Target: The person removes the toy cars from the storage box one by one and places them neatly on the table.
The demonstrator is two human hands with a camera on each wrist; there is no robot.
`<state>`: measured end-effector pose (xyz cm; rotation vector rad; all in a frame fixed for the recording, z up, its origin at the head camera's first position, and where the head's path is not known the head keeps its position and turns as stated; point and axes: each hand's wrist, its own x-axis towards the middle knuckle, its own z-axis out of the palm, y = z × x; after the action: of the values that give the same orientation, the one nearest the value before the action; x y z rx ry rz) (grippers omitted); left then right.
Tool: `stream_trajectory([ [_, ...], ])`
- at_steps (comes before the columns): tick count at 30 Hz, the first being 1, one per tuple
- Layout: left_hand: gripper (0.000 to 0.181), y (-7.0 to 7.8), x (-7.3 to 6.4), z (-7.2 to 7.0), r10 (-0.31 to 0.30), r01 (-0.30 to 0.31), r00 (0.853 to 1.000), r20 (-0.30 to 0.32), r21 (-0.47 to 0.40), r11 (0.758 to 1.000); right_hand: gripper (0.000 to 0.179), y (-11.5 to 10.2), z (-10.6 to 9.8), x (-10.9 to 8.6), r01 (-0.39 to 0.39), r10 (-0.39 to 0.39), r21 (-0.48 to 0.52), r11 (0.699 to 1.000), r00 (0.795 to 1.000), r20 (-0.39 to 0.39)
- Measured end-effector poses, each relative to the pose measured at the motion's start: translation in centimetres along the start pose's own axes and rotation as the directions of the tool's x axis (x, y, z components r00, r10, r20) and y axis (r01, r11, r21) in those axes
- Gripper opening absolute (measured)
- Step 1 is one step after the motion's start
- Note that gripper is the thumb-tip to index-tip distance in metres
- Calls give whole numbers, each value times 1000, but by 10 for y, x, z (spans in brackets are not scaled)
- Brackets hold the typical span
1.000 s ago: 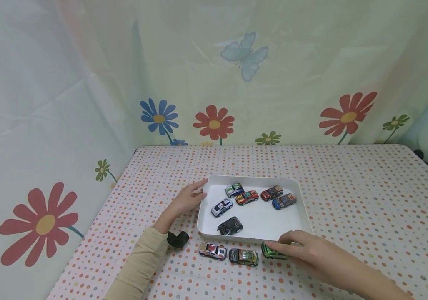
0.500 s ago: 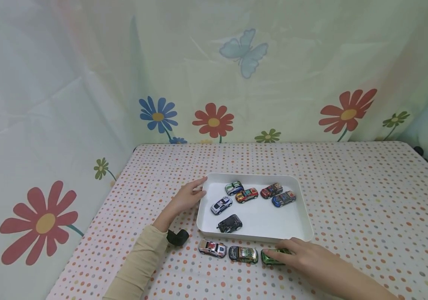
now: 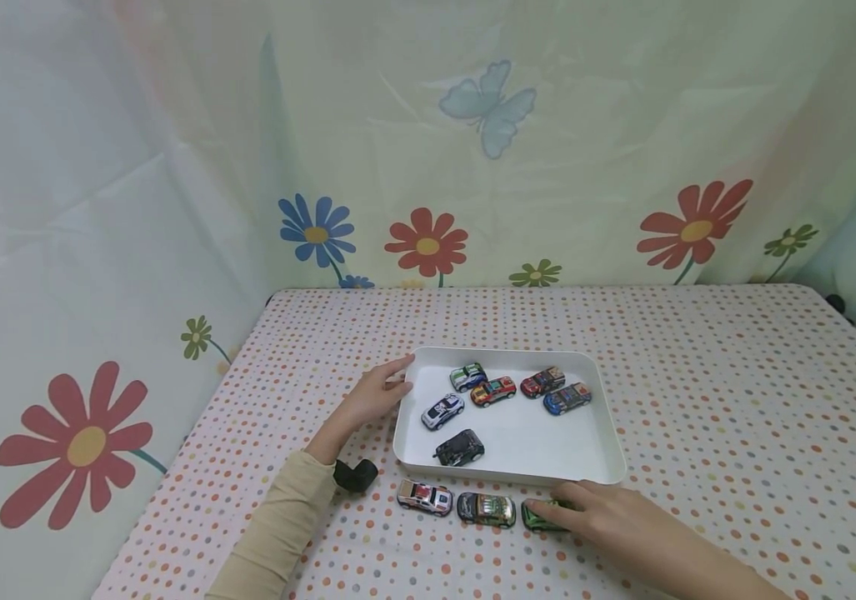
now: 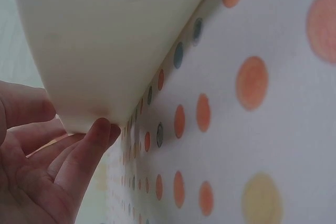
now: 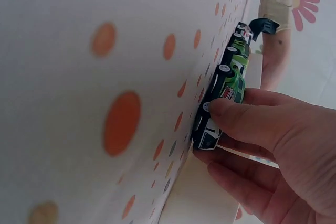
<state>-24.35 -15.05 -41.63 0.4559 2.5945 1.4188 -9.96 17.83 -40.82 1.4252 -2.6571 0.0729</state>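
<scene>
My right hand (image 3: 608, 521) pinches a green toy car (image 3: 543, 522) at the right end of a row in front of the white tray (image 3: 510, 478). In the right wrist view the thumb presses the green car's side near one wheel, with fingers behind it; its wheels are at the tablecloth. Left of it stand a dark green-and-gold toy car (image 3: 486, 509) and a white-and-red toy car (image 3: 425, 497). My left hand (image 3: 371, 396) rests against the tray's left wall near the far corner, fingers fairly straight; the left wrist view shows fingertips touching the outer wall.
Inside the tray lie a black toy car (image 3: 460, 448), a white one (image 3: 443, 412), a red-and-yellow one (image 3: 493, 391), a blue one (image 3: 568, 398) and others. A black strap piece (image 3: 356, 476) sits by the left wrist. Dotted cloth (image 3: 713, 375) covers the table.
My right hand has lowered the green toy car slightly and brought it into line with the two other cars in front of the tray. The left hand stays at the tray.
</scene>
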Motion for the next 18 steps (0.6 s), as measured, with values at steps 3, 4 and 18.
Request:
stream_trajectory([
  [3,48,1,-1,0,-3,3,1000,0,5,1000,65,-1,-1,1,-6,6,3,1000,1000,13],
  [4,48,1,-1,0,-3,3,1000,0,8,1000,64,-1,-1,1,-9,9,3,1000,1000,9],
  [18,48,-1,0,0,7,-7,1000,10,27,1000,36,45,-44,3,-73,86,59,996,962,-259],
])
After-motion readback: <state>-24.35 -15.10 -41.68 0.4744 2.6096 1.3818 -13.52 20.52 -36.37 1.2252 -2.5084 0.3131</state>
